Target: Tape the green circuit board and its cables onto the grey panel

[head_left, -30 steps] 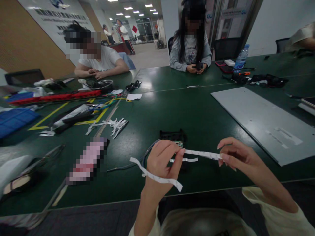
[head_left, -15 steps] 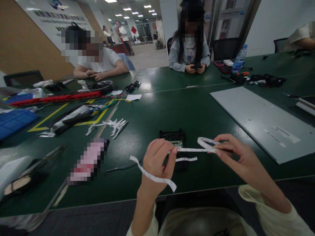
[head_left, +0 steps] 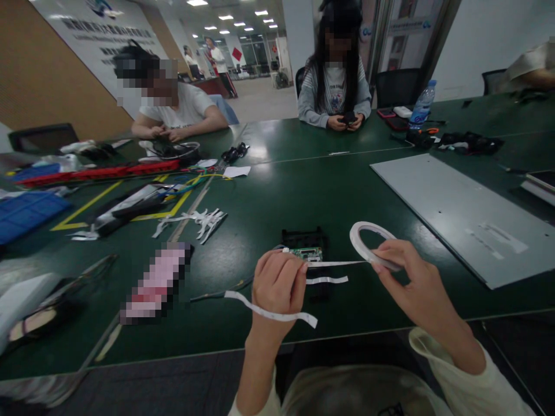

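My right hand pinches a roll of white tape by its near rim, the ring tilted up. From the roll a narrow strip runs taut leftward to my left hand, whose closed fingers grip its end. Another cut strip clings across the back of my left hand and wrist, its ends hanging free. Just beyond my left hand lies a black device with a green circuit board, partly hidden by the hand and tape. A short white strip rests over its near part.
A phone-like pink object and crumpled white strips lie to the left. A grey panel is on the right. Farther off stand a blue tray and a water bottle. Two people sit across the green table.
My right hand has turned the tape roll so its ring shows more openly and sits higher. My left hand has rotated slightly, knuckles up, and lowered a little.
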`<act>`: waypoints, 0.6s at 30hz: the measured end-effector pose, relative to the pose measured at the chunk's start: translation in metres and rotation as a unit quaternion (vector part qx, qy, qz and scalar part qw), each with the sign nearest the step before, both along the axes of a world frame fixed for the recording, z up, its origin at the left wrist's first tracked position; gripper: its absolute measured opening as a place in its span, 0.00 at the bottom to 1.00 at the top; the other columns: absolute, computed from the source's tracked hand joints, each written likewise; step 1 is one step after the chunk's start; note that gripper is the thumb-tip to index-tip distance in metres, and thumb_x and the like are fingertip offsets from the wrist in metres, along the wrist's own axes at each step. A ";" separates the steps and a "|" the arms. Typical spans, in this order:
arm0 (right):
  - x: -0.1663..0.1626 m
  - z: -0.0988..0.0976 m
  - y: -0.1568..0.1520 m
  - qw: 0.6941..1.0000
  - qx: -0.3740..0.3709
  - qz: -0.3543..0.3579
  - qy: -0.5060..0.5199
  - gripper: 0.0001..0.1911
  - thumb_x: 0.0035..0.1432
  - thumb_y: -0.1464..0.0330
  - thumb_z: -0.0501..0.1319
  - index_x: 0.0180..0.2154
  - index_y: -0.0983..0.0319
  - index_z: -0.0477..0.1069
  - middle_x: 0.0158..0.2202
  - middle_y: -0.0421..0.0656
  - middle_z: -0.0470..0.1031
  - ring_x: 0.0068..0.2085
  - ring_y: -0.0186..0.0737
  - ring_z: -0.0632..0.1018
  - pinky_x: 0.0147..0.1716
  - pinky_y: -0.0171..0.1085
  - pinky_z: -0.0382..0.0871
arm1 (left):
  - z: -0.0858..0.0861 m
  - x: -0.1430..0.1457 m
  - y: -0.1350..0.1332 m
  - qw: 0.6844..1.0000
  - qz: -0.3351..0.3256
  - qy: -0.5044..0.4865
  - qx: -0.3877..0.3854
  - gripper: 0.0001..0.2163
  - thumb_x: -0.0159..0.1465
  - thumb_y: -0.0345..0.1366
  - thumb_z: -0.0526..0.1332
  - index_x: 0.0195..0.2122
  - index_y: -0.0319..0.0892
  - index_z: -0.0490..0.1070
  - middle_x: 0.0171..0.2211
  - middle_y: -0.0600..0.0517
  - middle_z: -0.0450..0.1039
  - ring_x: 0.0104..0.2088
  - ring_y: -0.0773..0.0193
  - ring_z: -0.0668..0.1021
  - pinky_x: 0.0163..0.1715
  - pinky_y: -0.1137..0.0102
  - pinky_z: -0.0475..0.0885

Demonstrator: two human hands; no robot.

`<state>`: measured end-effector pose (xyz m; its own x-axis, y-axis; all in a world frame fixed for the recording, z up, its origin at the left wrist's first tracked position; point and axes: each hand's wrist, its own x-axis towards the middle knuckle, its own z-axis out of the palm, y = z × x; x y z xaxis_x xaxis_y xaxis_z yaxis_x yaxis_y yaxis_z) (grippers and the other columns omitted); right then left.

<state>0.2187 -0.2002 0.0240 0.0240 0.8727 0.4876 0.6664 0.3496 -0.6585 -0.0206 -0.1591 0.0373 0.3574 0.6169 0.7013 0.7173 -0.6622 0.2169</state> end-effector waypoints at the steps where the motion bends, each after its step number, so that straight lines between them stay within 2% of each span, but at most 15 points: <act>1: 0.000 0.000 0.000 1.000 -0.011 0.010 0.016 0.10 0.61 0.66 0.56 0.45 0.59 0.63 0.40 0.44 0.77 0.39 0.39 0.80 0.36 0.36 0.75 | -0.001 -0.001 0.000 1.000 0.002 0.000 0.005 0.06 0.63 0.28 0.54 0.31 0.41 0.68 0.29 0.50 0.72 0.33 0.63 0.74 0.45 0.61 0.70; 6: 0.000 -0.002 -0.002 0.998 -0.035 0.029 0.043 0.12 0.61 0.66 0.56 0.46 0.59 0.63 0.42 0.45 0.77 0.42 0.40 0.79 0.37 0.37 0.75 | 0.001 -0.003 0.001 0.999 0.008 -0.001 0.033 0.05 0.62 0.27 0.55 0.31 0.42 0.68 0.29 0.50 0.72 0.33 0.63 0.74 0.45 0.61 0.70; 10: 0.001 -0.006 -0.002 0.999 -0.032 0.001 0.025 0.12 0.61 0.66 0.56 0.47 0.59 0.63 0.44 0.46 0.76 0.43 0.41 0.78 0.33 0.36 0.74 | 0.001 -0.005 0.000 0.999 0.017 -0.002 0.030 0.04 0.62 0.28 0.56 0.31 0.42 0.68 0.30 0.50 0.73 0.33 0.62 0.74 0.47 0.60 0.69; 14: 0.000 -0.008 0.000 0.998 0.032 -0.014 -0.053 0.10 0.61 0.68 0.56 0.46 0.59 0.64 0.43 0.45 0.75 0.42 0.41 0.77 0.39 0.41 0.71 | 0.001 -0.004 -0.002 0.995 0.089 -0.051 0.019 0.06 0.63 0.31 0.56 0.39 0.40 0.69 0.37 0.46 0.73 0.41 0.58 0.74 0.47 0.58 0.68; 16: -0.001 -0.007 0.001 0.991 0.072 -0.012 -0.112 0.10 0.61 0.70 0.55 0.46 0.60 0.64 0.42 0.46 0.75 0.41 0.41 0.76 0.42 0.43 0.69 | 0.004 0.002 -0.006 0.988 0.114 -0.087 0.061 0.10 0.62 0.31 0.56 0.45 0.39 0.67 0.42 0.42 0.71 0.45 0.56 0.73 0.47 0.58 0.69; 18: -0.004 -0.006 0.002 0.981 0.097 0.000 -0.166 0.11 0.62 0.72 0.54 0.47 0.62 0.64 0.41 0.47 0.75 0.41 0.42 0.75 0.42 0.44 0.66 | 0.009 0.015 -0.011 0.986 0.084 -0.075 0.124 0.14 0.60 0.29 0.58 0.48 0.38 0.66 0.46 0.41 0.70 0.48 0.55 0.72 0.48 0.58 0.68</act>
